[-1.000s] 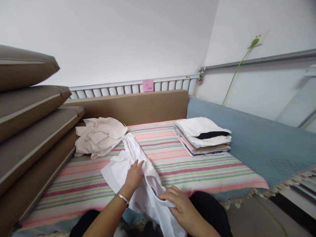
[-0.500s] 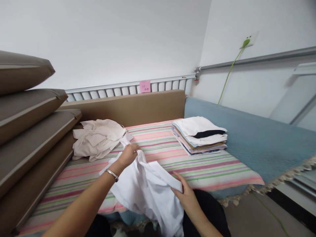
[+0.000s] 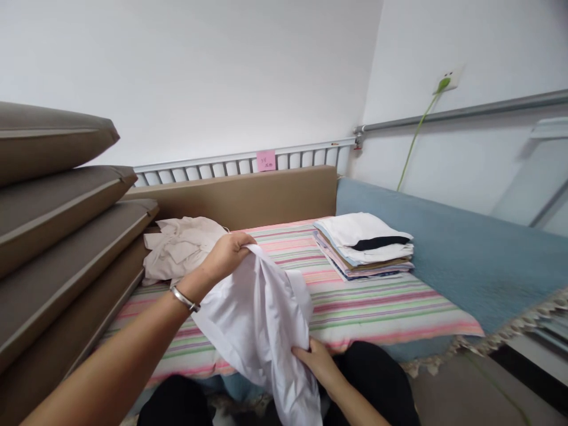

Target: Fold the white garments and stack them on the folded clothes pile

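I hold a white garment (image 3: pixel 255 316) up over the striped sheet (image 3: pixel 355 305). My left hand (image 3: pixel 226 254), with a silver bracelet at the wrist, is closed on the garment's top edge. My right hand (image 3: pixel 315 362) grips its lower part near my lap, fingers partly hidden by the cloth. The fabric hangs loosely between the two hands.
A crumpled cream garment (image 3: pixel 181 245) lies at the back left. A stack of folded clothes (image 3: pixel 364 245) sits at the back right by a blue cover (image 3: pixel 465 260). Brown cushions (image 3: pixel 57 219) are piled on the left, and a brown board (image 3: pixel 248 192) runs along the back.
My left hand has lifted the garment's top edge higher. My right hand has slid down and towards me along the cloth. The garment now hangs more upright.
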`<action>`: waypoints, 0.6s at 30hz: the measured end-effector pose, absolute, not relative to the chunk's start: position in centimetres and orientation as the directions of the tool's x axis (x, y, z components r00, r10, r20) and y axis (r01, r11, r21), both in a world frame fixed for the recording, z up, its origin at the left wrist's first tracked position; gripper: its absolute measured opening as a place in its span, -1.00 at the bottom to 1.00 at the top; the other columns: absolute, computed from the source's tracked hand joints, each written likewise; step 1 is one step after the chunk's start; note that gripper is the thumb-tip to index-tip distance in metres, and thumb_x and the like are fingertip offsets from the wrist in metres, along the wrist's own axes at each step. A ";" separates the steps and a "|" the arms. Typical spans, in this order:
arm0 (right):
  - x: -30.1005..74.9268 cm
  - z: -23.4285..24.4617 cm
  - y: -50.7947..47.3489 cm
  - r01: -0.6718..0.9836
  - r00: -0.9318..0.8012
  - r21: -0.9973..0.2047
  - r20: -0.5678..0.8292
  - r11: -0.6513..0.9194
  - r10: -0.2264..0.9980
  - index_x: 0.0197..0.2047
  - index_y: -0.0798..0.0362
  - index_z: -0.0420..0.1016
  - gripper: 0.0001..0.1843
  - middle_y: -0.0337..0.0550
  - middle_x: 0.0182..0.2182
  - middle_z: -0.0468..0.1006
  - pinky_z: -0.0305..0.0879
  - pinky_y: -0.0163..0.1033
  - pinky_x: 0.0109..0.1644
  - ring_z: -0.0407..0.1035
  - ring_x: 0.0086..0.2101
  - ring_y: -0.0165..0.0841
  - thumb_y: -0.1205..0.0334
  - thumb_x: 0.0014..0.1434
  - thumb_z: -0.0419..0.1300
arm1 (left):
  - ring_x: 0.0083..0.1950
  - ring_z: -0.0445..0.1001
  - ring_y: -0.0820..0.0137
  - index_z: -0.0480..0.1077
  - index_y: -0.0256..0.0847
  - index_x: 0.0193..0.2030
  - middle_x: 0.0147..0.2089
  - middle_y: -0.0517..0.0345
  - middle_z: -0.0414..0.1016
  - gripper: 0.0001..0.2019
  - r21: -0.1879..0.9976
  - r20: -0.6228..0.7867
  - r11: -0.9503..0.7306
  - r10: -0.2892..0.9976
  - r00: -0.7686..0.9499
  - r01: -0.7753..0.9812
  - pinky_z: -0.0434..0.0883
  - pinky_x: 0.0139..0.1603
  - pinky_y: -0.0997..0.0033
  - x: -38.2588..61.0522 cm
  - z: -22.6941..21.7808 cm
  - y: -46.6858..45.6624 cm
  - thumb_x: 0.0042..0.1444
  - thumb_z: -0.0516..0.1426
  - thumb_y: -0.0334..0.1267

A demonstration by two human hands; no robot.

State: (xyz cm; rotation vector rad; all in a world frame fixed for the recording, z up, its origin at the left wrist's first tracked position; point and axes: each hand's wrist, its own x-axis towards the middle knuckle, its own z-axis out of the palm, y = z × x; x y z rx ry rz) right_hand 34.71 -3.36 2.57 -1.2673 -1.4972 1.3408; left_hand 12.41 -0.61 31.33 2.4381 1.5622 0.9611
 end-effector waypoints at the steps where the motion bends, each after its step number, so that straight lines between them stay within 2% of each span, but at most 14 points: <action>1: 34.6 2.6 -3.4 0.201 -0.278 -0.979 -0.081 -0.024 0.957 -0.22 0.15 0.49 -0.63 -0.06 -0.24 0.58 0.28 -0.12 -0.06 0.42 -0.17 -0.15 0.14 -0.11 0.18 | -0.24 0.42 0.45 0.47 -0.24 -0.32 -0.30 0.18 0.50 -0.75 0.377 0.465 -0.473 0.840 0.279 0.796 0.32 -0.15 0.48 12.2 32.3 -1.0 -0.02 -0.03 -0.39; 4: 34.9 3.2 -2.8 0.237 -0.365 -0.971 -0.067 0.023 0.929 -0.40 0.11 0.50 -0.72 -0.16 -0.40 0.58 0.31 -0.19 -0.19 0.43 -0.31 -0.21 0.07 -0.06 0.13 | -0.22 0.42 0.46 0.48 -0.25 -0.29 -0.29 0.21 0.50 -0.74 0.294 0.524 -0.464 0.809 0.265 0.835 0.31 -0.13 0.49 10.9 35.7 -1.7 -0.01 -0.02 -0.36; 6: 36.1 5.2 -1.2 0.305 -0.321 -0.949 -0.021 0.083 0.947 -0.51 0.10 0.46 -0.71 -0.21 -0.52 0.54 0.29 -0.22 -0.30 0.40 -0.42 -0.26 0.04 -0.07 0.11 | -0.20 0.41 0.46 0.48 -0.30 -0.25 -0.26 0.21 0.49 -0.72 0.241 0.558 -0.434 0.794 0.242 0.868 0.29 -0.10 0.47 9.3 38.2 -1.9 0.02 -0.04 -0.32; 8: 38.1 9.1 1.5 0.406 -0.229 -0.895 0.096 0.185 0.969 -0.58 0.10 0.44 -0.71 -0.22 -0.59 0.49 0.24 -0.25 -0.36 0.36 -0.47 -0.29 0.04 -0.08 0.10 | -0.18 0.40 0.45 0.45 -0.35 -0.18 -0.24 0.21 0.49 -0.67 0.188 0.575 -0.352 0.796 0.188 0.917 0.27 -0.06 0.43 7.5 40.5 -2.0 0.07 -0.06 -0.25; 10: 40.7 14.7 4.5 0.498 -0.135 -0.813 0.271 0.302 0.953 -0.50 0.10 0.48 -0.73 -0.22 -0.54 0.51 0.22 -0.26 -0.31 0.37 -0.42 -0.30 0.08 -0.05 0.10 | -0.18 0.38 0.46 0.42 -0.43 -0.13 -0.25 0.19 0.47 -0.58 0.128 0.594 -0.249 0.794 0.127 0.960 0.24 -0.04 0.39 5.8 42.4 -2.2 0.11 -0.11 -0.17; 14: 44.9 27.9 8.4 0.738 0.034 -0.579 0.543 0.345 0.839 -0.38 0.17 0.54 -0.72 -0.14 -0.45 0.56 0.16 -0.27 -0.30 0.38 -0.38 -0.33 0.18 0.04 0.07 | -0.22 0.31 0.55 0.38 -0.56 -0.12 -0.33 0.23 0.45 -0.41 0.043 0.693 -0.155 0.717 0.083 0.987 0.20 -0.07 0.40 3.9 44.8 -3.3 0.11 -0.17 -0.01; 17: 45.6 36.1 8.6 0.813 0.059 -0.441 0.713 0.382 0.698 -0.24 0.36 0.50 -0.55 0.03 -0.27 0.56 0.10 -0.25 -0.23 0.38 -0.20 -0.32 0.13 0.09 -0.02 | -0.25 0.26 0.60 0.38 -0.55 -0.12 -0.36 0.29 0.42 -0.35 0.040 0.792 -0.127 0.609 0.046 0.991 0.16 -0.12 0.47 3.7 46.0 -4.7 0.06 -0.20 0.06; 18: 45.4 38.3 8.3 0.815 0.080 -0.435 0.740 0.383 0.668 -0.25 0.47 0.47 -0.44 0.12 -0.26 0.55 0.09 -0.22 -0.24 0.38 -0.17 -0.30 0.08 0.08 -0.07 | -0.24 0.25 0.61 0.37 -0.55 -0.12 -0.36 0.30 0.41 -0.34 0.038 0.818 -0.117 0.574 0.036 0.992 0.14 -0.14 0.48 3.8 46.4 -5.1 0.05 -0.22 0.06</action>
